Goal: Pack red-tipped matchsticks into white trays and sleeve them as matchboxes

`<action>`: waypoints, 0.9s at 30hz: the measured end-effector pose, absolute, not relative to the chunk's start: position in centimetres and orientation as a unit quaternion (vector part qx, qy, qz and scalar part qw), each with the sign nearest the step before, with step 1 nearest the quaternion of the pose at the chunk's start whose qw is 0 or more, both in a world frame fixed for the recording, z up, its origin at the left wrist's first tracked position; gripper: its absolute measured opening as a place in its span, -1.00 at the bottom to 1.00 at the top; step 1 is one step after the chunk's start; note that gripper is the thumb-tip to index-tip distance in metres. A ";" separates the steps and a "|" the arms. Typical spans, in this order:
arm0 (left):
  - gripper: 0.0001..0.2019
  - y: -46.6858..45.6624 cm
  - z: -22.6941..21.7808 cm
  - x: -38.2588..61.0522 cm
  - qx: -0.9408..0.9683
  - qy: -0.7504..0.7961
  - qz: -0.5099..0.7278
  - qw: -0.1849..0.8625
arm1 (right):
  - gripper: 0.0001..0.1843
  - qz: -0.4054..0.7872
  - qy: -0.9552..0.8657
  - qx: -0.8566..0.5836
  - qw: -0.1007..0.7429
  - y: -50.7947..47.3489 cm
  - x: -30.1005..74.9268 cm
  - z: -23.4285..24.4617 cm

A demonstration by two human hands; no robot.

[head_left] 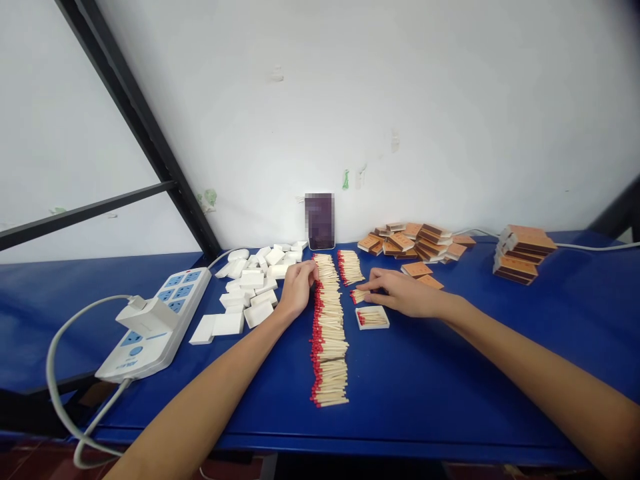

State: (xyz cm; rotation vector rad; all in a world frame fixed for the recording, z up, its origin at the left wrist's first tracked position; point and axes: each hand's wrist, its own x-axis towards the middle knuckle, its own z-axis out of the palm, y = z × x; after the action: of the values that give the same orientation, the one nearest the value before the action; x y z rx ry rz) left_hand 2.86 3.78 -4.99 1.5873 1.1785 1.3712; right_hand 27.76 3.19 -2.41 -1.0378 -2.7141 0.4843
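Observation:
A long row of red-tipped matches (330, 327) runs down the middle of the table, heads facing left. My left hand (299, 288) rests at the row's left edge near its far end. Its fingers are bent together by the match heads, and what they hold, if anything, is hidden. Right of the row, my right hand (397, 291) has its thumb and fingers closed on a small bunch of matches (357, 296) lying on the table. Just nearer me is a white matchbox tray (379, 325) with several matches inside. A shorter group of matches (351, 267) lies beyond the bunch.
White matchbox trays (260, 312) are heaped at left. Orange matchbox sleeves (400, 241) lie piled at the back right, with another stack (523, 253) farther right. A phone-like device (321, 223) leans against the wall. A power strip (163, 327) with cables is at far left.

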 end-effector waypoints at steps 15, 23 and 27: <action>-0.63 3.6 -5.1 2.8 0.619 0.450 0.534 0.359 | -0.61 0.104 -0.920 -0.358 0.123 3.4 27.6 -3.4; -0.64 3.6 -4.9 2.8 0.627 0.455 0.526 0.351 | -0.61 0.169 -0.904 -0.364 0.144 3.1 27.8 -3.0; -0.63 3.5 -4.9 2.9 0.626 0.453 0.531 0.348 | -0.59 0.187 -0.895 -0.374 0.153 3.0 28.0 -3.0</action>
State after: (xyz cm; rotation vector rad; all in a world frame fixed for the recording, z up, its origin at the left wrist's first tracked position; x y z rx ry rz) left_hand 2.85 3.53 -4.91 1.6219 1.1740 1.3774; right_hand 27.97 3.02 -2.96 -1.0728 -2.5676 0.5359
